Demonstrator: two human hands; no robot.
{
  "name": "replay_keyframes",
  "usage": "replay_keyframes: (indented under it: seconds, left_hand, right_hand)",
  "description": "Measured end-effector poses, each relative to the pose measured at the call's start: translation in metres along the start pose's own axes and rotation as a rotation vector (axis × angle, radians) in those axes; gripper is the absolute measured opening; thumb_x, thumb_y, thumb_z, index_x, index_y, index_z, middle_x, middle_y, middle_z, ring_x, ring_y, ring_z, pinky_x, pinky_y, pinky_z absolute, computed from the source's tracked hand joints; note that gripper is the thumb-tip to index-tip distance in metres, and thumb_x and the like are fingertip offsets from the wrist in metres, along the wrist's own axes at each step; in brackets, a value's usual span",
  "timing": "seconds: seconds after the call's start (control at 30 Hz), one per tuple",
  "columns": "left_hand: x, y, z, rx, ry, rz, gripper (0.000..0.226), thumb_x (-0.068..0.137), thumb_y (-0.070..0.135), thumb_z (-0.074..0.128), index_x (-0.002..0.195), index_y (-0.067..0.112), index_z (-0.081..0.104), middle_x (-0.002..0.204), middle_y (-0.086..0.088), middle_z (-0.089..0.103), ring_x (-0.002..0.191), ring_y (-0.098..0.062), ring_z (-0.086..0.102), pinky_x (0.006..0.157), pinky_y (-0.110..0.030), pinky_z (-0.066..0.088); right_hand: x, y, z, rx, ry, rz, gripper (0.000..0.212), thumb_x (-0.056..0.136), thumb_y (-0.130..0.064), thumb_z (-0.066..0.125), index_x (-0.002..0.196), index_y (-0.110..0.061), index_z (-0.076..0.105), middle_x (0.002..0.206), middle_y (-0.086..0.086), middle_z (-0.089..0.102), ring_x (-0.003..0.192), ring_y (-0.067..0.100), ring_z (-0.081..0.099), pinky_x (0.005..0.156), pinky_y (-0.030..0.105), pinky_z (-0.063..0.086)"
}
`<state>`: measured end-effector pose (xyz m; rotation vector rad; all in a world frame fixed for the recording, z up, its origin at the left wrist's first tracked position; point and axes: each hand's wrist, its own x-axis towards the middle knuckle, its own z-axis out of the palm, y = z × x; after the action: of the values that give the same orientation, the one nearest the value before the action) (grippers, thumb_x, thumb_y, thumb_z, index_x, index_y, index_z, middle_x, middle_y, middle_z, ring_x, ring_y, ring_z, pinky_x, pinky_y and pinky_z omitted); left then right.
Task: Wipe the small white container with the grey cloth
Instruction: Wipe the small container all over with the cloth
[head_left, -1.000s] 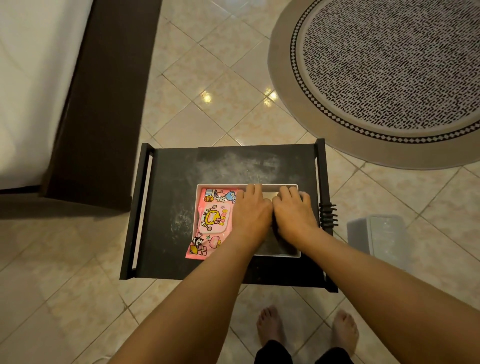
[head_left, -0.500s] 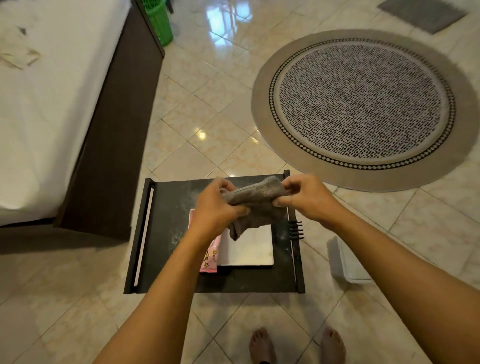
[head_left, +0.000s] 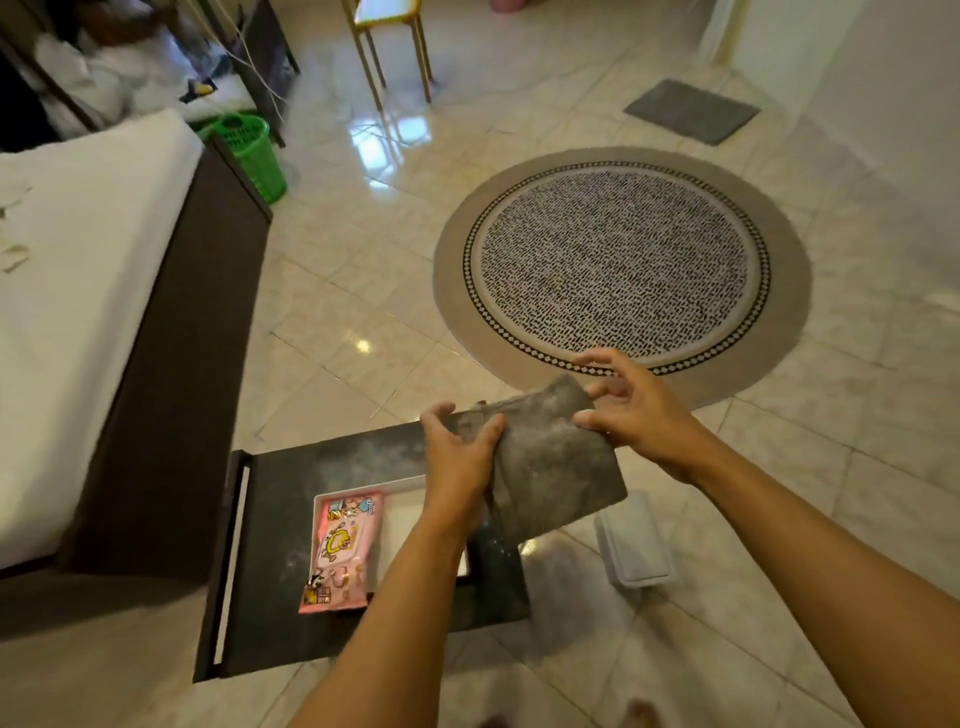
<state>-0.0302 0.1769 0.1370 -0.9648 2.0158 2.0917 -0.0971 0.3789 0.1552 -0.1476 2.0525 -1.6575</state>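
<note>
My two hands hold the grey cloth (head_left: 550, 467) spread out in the air above the right end of the black table (head_left: 280, 519). The cloth's left edge is gripped by my left hand (head_left: 460, 452), and my right hand (head_left: 631, 408) pinches its upper right corner with the other fingers splayed. Below, a shallow white tray (head_left: 410, 514) lies on the table with a pink wipes pack (head_left: 340, 551) in its left half; my left forearm hides its right part. A small white lidded container (head_left: 634, 545) stands on the floor just right of the table.
A bed with a white mattress (head_left: 78, 286) and dark frame (head_left: 182, 364) runs along the left. A round patterned rug (head_left: 623, 270) lies ahead, with a green basket (head_left: 249, 150), chair legs (head_left: 389, 52) and a grey mat (head_left: 691, 109) farther off.
Both hands went from pressing down in the tray to lifting the grey cloth and spreading it wider between them. The view has tilted up toward the room.
</note>
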Motion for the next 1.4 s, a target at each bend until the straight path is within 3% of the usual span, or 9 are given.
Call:
replay_keyframes:
  seconds: [0.2, 0.37, 0.47, 0.63, 0.73, 1.07, 1.17, 1.27, 1.4]
  left_hand:
    - [-0.001, -0.052, 0.065, 0.12, -0.228, 0.069, 0.029, 0.088, 0.011, 0.071, 0.116, 0.02, 0.069, 0.117, -0.011, 0.066, 0.095, -0.018, 0.068, 0.073, -0.03, 0.061]
    - [0.027, -0.131, 0.11, 0.277, -0.386, 0.027, 0.069, 0.074, 0.012, 0.084, 0.137, 0.018, 0.055, 0.119, 0.008, 0.052, 0.109, -0.013, 0.055, 0.084, -0.022, 0.056]
    - [0.049, -0.185, 0.131, 0.416, -0.405, 0.1, 0.078, 0.076, 0.013, 0.082, 0.144, 0.019, 0.046, 0.12, 0.009, 0.047, 0.116, -0.013, 0.05, 0.087, -0.017, 0.049]
    - [0.089, -0.283, 0.152, 0.535, -0.364, 0.129, 0.082, 0.076, 0.013, 0.082, 0.147, 0.019, 0.042, 0.13, 0.008, 0.042, 0.128, -0.016, 0.043, 0.107, -0.04, 0.044]
    - [0.115, -0.335, 0.161, 0.541, -0.332, 0.141, 0.082, 0.077, 0.011, 0.082, 0.148, 0.018, 0.041, 0.127, 0.009, 0.042, 0.125, -0.013, 0.043, 0.106, -0.039, 0.046]
    - [0.184, -0.443, 0.18, 0.581, -0.346, 0.24, 0.079, 0.081, 0.012, 0.078, 0.148, 0.026, 0.039, 0.127, 0.012, 0.036, 0.121, -0.007, 0.041, 0.075, -0.006, 0.042]
    - [0.188, -0.458, 0.18, 0.572, -0.326, 0.301, 0.072, 0.083, 0.023, 0.076, 0.145, 0.034, 0.04, 0.13, 0.01, 0.029, 0.127, -0.014, 0.039, 0.092, -0.019, 0.048]
    - [0.182, -0.462, 0.179, 0.764, -0.199, 0.513, 0.072, 0.085, 0.044, 0.069, 0.147, 0.039, 0.034, 0.144, 0.007, 0.015, 0.136, -0.018, 0.02, 0.111, -0.038, 0.033]
    - [0.165, -0.462, 0.189, 1.076, -0.201, 0.751, 0.071, 0.089, 0.059, 0.05, 0.151, 0.041, 0.02, 0.158, 0.0, -0.003, 0.144, -0.027, -0.002, 0.115, -0.052, 0.012]
  right_hand:
    - [-0.022, 0.08, -0.058, -0.053, 0.118, 0.084, 0.027, 0.088, -0.004, 0.068, 0.108, -0.022, 0.074, 0.123, 0.008, 0.066, 0.094, 0.025, 0.07, 0.071, 0.036, 0.063]
    - [-0.022, 0.17, -0.087, -0.154, -0.006, 0.219, 0.07, 0.078, 0.007, 0.074, 0.139, -0.022, 0.053, 0.126, -0.011, 0.05, 0.088, 0.042, 0.059, 0.072, 0.047, 0.062]
    - [-0.013, 0.231, -0.092, -0.245, -0.056, 0.267, 0.079, 0.078, 0.01, 0.071, 0.145, -0.022, 0.045, 0.125, -0.014, 0.044, 0.081, 0.029, 0.054, 0.074, 0.052, 0.06]
    - [0.018, 0.33, -0.087, -0.416, -0.112, 0.241, 0.079, 0.078, 0.004, 0.074, 0.147, -0.02, 0.043, 0.131, -0.004, 0.042, 0.102, 0.021, 0.055, 0.08, 0.022, 0.055]
    - [0.041, 0.386, -0.082, -0.495, -0.133, 0.222, 0.081, 0.078, 0.001, 0.075, 0.148, -0.021, 0.041, 0.131, -0.007, 0.039, 0.109, 0.013, 0.049, 0.081, 0.011, 0.043]
    - [0.083, 0.505, -0.081, -0.636, 0.068, 0.15, 0.066, 0.095, -0.019, 0.06, 0.153, -0.029, 0.031, 0.139, -0.001, 0.04, 0.128, 0.018, 0.043, 0.105, 0.035, 0.042]
    - [0.089, 0.522, -0.084, -0.588, 0.081, 0.221, 0.061, 0.102, -0.023, 0.046, 0.155, -0.036, 0.02, 0.135, 0.008, 0.048, 0.115, 0.022, 0.054, 0.093, 0.034, 0.046]
    - [0.088, 0.532, -0.079, -0.441, 0.091, 0.227, 0.054, 0.105, -0.026, 0.037, 0.155, -0.037, 0.021, 0.146, 0.004, 0.047, 0.12, 0.024, 0.054, 0.075, 0.029, 0.052]
    - [0.081, 0.536, -0.074, -0.363, 0.153, 0.158, 0.051, 0.104, -0.021, 0.042, 0.153, -0.03, 0.031, 0.141, 0.014, 0.054, 0.109, 0.033, 0.062, 0.081, 0.043, 0.058]
